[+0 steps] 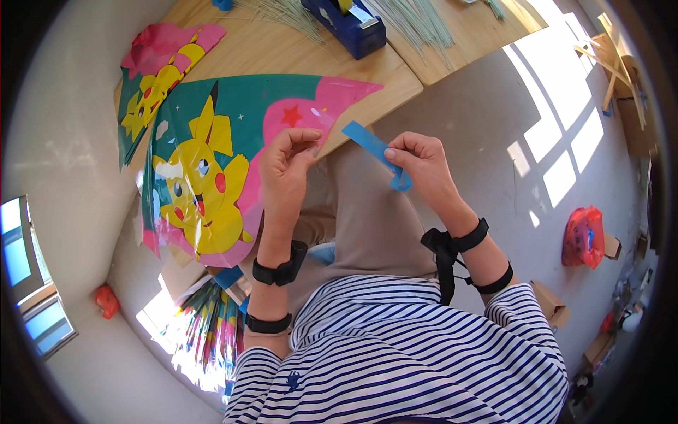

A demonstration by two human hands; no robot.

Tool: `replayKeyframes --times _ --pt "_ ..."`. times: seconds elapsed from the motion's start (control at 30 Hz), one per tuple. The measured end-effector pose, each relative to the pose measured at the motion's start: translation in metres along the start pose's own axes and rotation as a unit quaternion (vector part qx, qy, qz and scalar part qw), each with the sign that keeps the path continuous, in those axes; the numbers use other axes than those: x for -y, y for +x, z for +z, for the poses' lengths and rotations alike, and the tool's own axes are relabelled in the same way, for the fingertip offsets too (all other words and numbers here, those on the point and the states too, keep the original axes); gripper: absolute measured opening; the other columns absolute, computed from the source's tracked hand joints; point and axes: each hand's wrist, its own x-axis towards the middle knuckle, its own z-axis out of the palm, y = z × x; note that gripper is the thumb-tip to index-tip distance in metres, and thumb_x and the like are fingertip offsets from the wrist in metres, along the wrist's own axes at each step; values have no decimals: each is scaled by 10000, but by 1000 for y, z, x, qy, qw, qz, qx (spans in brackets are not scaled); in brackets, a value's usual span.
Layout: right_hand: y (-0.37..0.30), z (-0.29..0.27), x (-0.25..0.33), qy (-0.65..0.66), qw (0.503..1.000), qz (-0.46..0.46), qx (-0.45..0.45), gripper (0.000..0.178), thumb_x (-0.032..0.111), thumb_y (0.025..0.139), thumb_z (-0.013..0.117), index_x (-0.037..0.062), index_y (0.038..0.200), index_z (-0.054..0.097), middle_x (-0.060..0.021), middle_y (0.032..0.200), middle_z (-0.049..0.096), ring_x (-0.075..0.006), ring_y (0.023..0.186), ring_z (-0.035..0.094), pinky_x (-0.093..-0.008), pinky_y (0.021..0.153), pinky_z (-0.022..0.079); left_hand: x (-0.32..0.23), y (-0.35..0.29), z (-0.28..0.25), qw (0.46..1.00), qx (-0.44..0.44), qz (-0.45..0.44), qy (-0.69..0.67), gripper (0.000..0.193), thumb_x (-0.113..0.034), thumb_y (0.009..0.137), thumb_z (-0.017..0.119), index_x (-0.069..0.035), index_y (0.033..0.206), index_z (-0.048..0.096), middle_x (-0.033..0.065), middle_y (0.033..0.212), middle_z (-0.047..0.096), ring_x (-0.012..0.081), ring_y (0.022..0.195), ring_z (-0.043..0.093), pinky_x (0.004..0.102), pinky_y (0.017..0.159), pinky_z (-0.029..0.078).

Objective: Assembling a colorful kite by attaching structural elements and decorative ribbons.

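Note:
My right hand [422,164] pinches a flat blue strip [367,141] between thumb and forefinger. One end of the strip stretches up and left; a looped part hangs below my fingers. My left hand [286,166] is closed, fingertips drawn to the thumb, right at the pink edge of a thin plastic kite sheet [236,113]. Whether it grips that edge or something small, I cannot make out. The glossy sheet is green and pink with a yellow cartoon figure; it lies partly on the wooden table [385,71] and drapes over its near edge beside my lap.
A second, folded printed sheet [159,78] lies at the table's far left. Behind stand a dark blue tape dispenser [357,32] and bundles of thin pale rods [417,28]. Many colourful folded sheets [212,325] are stacked at lower left. A red plastic bag [584,237] rests on the floor at right.

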Motion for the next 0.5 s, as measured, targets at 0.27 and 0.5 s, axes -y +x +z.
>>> replayKeyframes --times 0.27,0.5 --pt "46 -1 -38 -9 994 -10 -112 133 102 845 712 -22 799 701 2 639 596 -62 607 507 -257 564 418 21 -5 48 921 33 212 325 339 62 809 650 -2 1142 640 157 1214 647 329 1171 594 415 1026 455" --pt "63 0 -22 -43 994 -7 -98 144 98 845 707 -39 801 693 -5 629 589 -65 602 505 -263 559 421 40 10 74 853 54 283 436 453 66 790 573 50 1242 596 206 1367 549 364 1334 469 531 1127 328"
